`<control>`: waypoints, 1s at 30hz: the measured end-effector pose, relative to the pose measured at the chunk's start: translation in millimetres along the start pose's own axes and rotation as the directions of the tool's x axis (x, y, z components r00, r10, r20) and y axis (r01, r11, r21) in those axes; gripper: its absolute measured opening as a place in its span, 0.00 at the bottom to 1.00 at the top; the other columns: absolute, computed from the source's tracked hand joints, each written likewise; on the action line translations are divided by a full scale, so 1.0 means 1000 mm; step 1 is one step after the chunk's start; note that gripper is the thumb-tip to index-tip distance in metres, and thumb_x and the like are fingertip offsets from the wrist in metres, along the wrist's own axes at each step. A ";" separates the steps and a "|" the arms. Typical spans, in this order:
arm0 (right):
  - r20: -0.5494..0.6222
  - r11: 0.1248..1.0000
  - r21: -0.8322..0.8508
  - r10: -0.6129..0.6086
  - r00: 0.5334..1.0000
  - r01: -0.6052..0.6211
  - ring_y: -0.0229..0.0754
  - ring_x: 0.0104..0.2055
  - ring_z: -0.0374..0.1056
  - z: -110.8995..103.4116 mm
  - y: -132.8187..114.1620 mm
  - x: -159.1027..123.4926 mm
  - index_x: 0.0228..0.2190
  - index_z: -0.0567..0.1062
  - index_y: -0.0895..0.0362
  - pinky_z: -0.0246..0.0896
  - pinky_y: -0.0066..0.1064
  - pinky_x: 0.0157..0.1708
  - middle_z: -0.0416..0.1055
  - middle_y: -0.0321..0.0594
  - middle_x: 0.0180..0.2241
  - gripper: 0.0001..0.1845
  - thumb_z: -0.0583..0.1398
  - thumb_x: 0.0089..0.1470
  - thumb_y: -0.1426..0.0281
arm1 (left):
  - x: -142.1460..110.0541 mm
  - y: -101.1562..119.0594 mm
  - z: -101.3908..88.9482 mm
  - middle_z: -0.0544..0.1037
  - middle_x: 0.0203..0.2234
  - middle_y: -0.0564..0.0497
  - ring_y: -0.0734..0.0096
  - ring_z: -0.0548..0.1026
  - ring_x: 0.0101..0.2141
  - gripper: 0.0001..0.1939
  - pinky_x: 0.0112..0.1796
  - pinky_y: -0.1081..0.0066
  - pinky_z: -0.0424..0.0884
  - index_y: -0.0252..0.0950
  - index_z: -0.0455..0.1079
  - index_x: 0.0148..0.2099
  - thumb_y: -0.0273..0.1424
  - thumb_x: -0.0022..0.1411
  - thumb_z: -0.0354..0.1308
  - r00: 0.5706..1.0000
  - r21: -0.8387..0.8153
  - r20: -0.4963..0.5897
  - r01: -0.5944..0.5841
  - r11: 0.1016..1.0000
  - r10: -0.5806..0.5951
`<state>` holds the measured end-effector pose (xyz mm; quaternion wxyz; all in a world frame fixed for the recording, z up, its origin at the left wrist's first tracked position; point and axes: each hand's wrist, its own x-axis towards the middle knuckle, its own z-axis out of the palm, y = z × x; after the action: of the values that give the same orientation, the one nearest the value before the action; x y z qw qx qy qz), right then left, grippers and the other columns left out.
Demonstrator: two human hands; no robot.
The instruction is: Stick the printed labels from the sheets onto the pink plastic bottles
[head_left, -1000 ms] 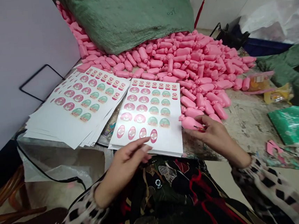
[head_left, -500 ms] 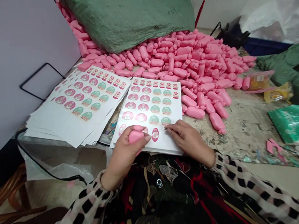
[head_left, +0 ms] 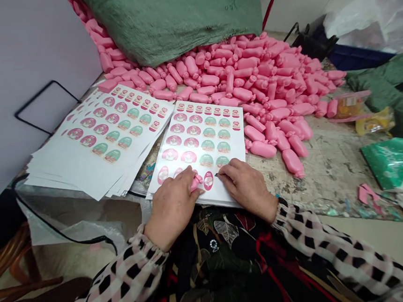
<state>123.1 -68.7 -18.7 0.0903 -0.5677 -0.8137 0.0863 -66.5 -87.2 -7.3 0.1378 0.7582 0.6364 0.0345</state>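
A small pink plastic bottle (head_left: 196, 182) is mostly covered by my left hand (head_left: 172, 201), whose fingers are closed around it over the sticker sheet (head_left: 219, 194). Only the bottle's narrow end shows, beside an oval pink sticker (head_left: 208, 181) on the sheet's bottom row. My right hand (head_left: 245, 185) rests on the sheet just right of that sticker. Between its thumb and forefinger it pinches a small thin dark piece (head_left: 217, 174), too small to name, with the tip toward the sticker. Rows of pink and green stickers cover the sheet's upper part.
A fanned stack of sticker sheets (head_left: 79, 168) lies at the left. Behind, a big pile of pink bottles (head_left: 251, 76) spreads from under a green sack (head_left: 176, 21). On the right are a green packet (head_left: 396, 162) and a cut pink piece (head_left: 369, 197).
My left hand has turned palm down and moved right with the bottle, closer to the oval sticker. My right hand has shifted slightly left toward the same sticker.
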 end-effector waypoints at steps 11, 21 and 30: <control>-0.015 0.956 0.257 0.149 0.989 -0.140 0.40 0.36 0.65 0.011 -0.010 -0.010 0.34 0.73 0.53 0.53 0.30 0.32 0.70 0.38 0.35 0.10 0.52 0.60 0.66 | 0.003 -0.007 0.006 0.70 0.54 0.46 0.50 0.72 0.45 0.20 0.43 0.57 0.66 0.40 0.65 0.54 0.38 0.61 0.52 0.996 -0.125 -0.020 -0.088 0.988 0.086; -0.046 0.897 0.341 0.314 0.948 -0.281 0.38 0.31 0.66 0.014 -0.019 -0.004 0.28 0.74 0.52 0.52 0.30 0.29 0.72 0.34 0.31 0.09 0.58 0.54 0.61 | 0.007 -0.011 0.010 0.64 0.59 0.46 0.50 0.68 0.52 0.25 0.49 0.55 0.62 0.41 0.64 0.57 0.39 0.58 0.56 0.992 -0.209 0.026 -0.111 0.971 0.119; -0.197 0.815 0.570 0.257 0.946 -0.102 0.35 0.29 0.64 0.021 -0.022 -0.012 0.26 0.74 0.54 0.57 0.28 0.30 0.69 0.36 0.27 0.11 0.59 0.54 0.62 | 0.006 -0.013 0.012 0.65 0.58 0.44 0.54 0.67 0.53 0.25 0.49 0.58 0.62 0.40 0.65 0.57 0.40 0.58 0.56 0.990 -0.245 -0.007 -0.140 0.959 0.143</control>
<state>102.4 -87.9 -33.9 0.3496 -0.5983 -0.6766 0.2490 -75.0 -81.4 -22.9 0.2309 0.7791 0.5707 0.1186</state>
